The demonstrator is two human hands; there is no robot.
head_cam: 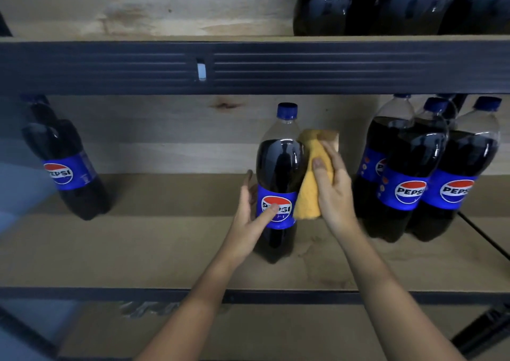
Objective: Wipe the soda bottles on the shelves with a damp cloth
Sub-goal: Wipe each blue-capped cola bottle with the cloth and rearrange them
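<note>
On the shelf point(165, 250), right hand point(332, 192) presses cloth point(310, 195) against bottle point(278, 167)

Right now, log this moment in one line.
left hand steadies middle bottle | right hand presses yellow cloth to its side

- Bare shelf board point(165, 250) lies wide between the left bottles point(66, 165) and the middle bottle point(278, 184).
- The right cluster point(414, 178) stands near, narrowing that gap.
- The overhead beam point(248, 68) probably limits headroom.
</note>
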